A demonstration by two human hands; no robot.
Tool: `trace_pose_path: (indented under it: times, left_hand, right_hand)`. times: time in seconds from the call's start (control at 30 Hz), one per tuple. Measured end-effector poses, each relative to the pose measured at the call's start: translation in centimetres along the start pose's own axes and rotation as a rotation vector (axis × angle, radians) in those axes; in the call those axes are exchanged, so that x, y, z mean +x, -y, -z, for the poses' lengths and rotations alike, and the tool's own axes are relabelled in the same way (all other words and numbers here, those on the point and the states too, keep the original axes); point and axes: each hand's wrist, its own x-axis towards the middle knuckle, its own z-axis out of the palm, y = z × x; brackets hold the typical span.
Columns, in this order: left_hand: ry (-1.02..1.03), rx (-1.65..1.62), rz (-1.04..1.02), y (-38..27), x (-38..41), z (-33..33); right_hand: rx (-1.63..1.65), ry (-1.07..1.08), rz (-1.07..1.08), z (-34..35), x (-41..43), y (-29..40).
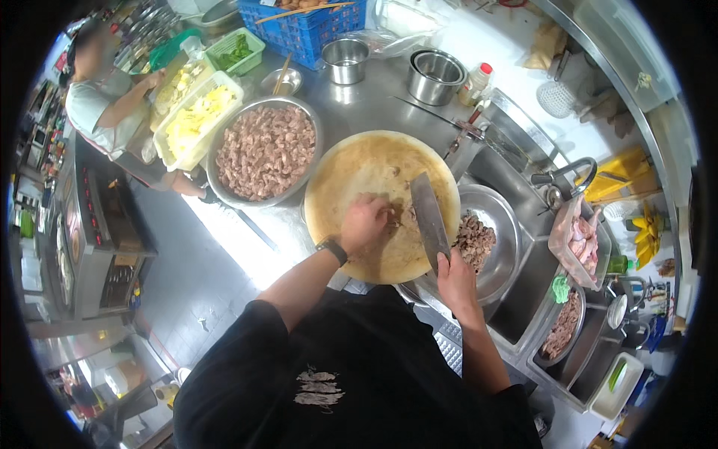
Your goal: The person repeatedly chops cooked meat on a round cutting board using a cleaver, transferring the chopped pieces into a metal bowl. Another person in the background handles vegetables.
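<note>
A round chopping board [359, 163] lies before me on the steel counter. My right hand [457, 278] grips a cleaver [431, 219] by its handle, the broad blade lying over the board's right part. My left hand [367, 220] is low over the middle of the board, fingers curled beside a small scrap of meat; whether it holds the scrap cannot be told. Small meat bits lie near the blade. Left of the board stands a large steel bowl [265, 150] full of chopped meat. To its right, partly behind the cleaver and my right hand, a steel bowl [502, 247] holds more chopped meat.
Sinks [519, 303] adjoin the counter on the right, with a plastic tub of raw poultry [582, 241]. At the back stand steel pots [436, 77] and a blue crate [303, 33]. A thin skewer-like tool [426, 109] lies behind the board. Another person [106, 106] stands at left.
</note>
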Motion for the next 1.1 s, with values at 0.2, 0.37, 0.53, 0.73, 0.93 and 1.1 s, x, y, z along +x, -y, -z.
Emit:
trace_pose_path:
  times: [0.2,0.37,0.53,0.73,0.93,1.1]
  left_hand:
    - [0.227,-0.197,0.084,-0.9,2.3,1.2]
    - [0.316,-0.354,0.161,-1.8,3.7,0.2]
    - [0.031,-0.008,-0.034,0.2,0.9,0.0]
    - [0.031,0.05,-0.125,2.8,-1.8,-0.2]
    - [0.055,0.045,-0.203,2.4,-2.5,1.4]
    - [0.118,0.056,-0.204,3.1,-2.9,1.7]
  right_hand:
    - [0.009,-0.135,0.006,0.3,-1.0,-0.9]
    - [0.039,-0.123,-0.026,0.9,-1.5,-1.0]
    - [-0.013,-0.06,-0.042,0.5,-1.9,-1.0]
    - [-0.018,0.027,0.02,-0.3,-1.9,0.3]
    - [-0.223,0.219,0.092,-0.6,-0.9,3.9]
    - [-0.31,0.364,0.09,-3.4,0.9,4.1]
